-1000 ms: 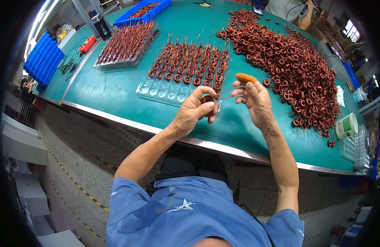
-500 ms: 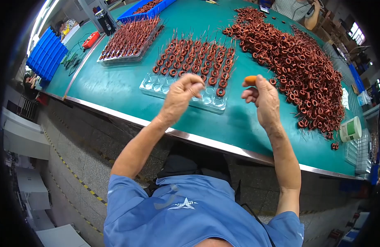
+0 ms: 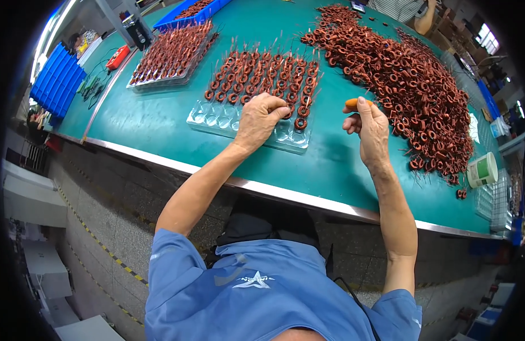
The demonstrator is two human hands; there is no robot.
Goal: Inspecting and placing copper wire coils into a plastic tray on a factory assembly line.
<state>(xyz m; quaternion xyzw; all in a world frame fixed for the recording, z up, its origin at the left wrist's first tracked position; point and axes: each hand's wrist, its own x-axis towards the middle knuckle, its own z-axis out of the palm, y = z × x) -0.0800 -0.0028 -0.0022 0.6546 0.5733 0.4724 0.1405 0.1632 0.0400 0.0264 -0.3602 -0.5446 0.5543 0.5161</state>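
My left hand [image 3: 258,120] is closed in a pinch over the front part of a clear plastic tray [image 3: 214,117]. Its thumb and fingertips meet at a copper-coloured wire-wound ring coil [image 3: 288,113] in a tray pocket, partly covered by the fingers. Rows of similar coils with upright wire ends fill the rear pockets, while several front-left pockets hold nothing. To the right of the tray and above the green table, my right hand [image 3: 371,129] grips an orange-handled tool [image 3: 358,103] between thumb and curled fingers. The tool's working end cannot be made out.
A large heap of loose coils [image 3: 422,108] spreads over the right side of the green table [image 3: 137,122]. Another filled tray [image 3: 171,57] and a blue bin [image 3: 194,14] lie at the far left. A white-green tub [image 3: 482,170] stands at right. Someone's arm [image 3: 426,20] shows across the table.
My left hand has moved right and lower to the coil at the tray's front row. My right hand has shifted slightly right, still holding the orange-handled tool. The view has moved slightly.
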